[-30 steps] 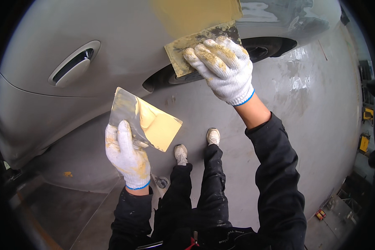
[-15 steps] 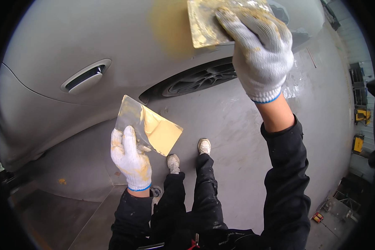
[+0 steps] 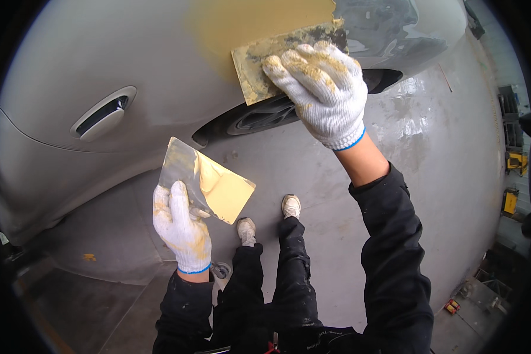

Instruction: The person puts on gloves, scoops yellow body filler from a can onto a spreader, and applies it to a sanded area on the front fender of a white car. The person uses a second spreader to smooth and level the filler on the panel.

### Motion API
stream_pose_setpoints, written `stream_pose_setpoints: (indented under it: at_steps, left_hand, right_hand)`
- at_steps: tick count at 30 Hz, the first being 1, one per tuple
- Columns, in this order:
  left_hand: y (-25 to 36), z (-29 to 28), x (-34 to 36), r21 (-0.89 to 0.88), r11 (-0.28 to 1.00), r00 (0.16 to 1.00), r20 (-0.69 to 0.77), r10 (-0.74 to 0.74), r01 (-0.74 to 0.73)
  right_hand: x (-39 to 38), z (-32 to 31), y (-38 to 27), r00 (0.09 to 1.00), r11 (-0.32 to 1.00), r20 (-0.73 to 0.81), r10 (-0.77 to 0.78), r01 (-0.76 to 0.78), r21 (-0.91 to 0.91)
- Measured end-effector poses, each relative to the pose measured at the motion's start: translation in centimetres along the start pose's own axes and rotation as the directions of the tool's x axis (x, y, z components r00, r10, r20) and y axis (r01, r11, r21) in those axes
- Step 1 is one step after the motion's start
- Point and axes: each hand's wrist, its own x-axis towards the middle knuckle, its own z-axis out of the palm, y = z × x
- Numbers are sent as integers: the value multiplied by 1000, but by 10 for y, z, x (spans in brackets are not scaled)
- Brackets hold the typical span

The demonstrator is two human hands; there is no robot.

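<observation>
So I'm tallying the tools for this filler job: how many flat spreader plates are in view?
2. One filler-smeared spreader is pressed to the car panel under the right hand; one shiny plate carrying yellow filler is held in the left hand. Others may be out of view.

A car body repair workshop was shown. A grey car body panel (image 3: pixel 100 53) with a recessed door handle (image 3: pixel 103 113) was seen above a wheel arch (image 3: pixel 265 115), and a patch of yellowish filler (image 3: pixel 259 23) had been spread on it. A stained concrete floor (image 3: pixel 454 153) was seen beneath the car. Yellow equipment (image 3: pixel 509 202) and small tools were visible along the right edge, though too small to be identified.
</observation>
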Motion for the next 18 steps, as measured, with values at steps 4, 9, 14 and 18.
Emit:
stream_pose_setpoints:
  at_steps: [4, 9, 14, 18]
  left_hand:
    - [-26, 10, 2, 32, 999, 1000, 6, -5, 5]
    - [-49, 21, 1, 77, 997, 1000, -2, -23, 23]
    - [-44, 22, -3, 17, 1000, 1000, 15, -22, 22]
    - [-18, 14, -8, -18, 999, 999, 9, -39, 39]
  right_hand:
    - [-58, 24, 5, 999, 997, -19, 45, -43, 59]
    - [-104, 35, 20, 995, 994, 60, 74, -79, 78]
    - [-80, -8, 25, 985, 998, 174, -19, 28, -48]
    - [-6, -45, 27, 994, 989, 74, 76, -66, -134]
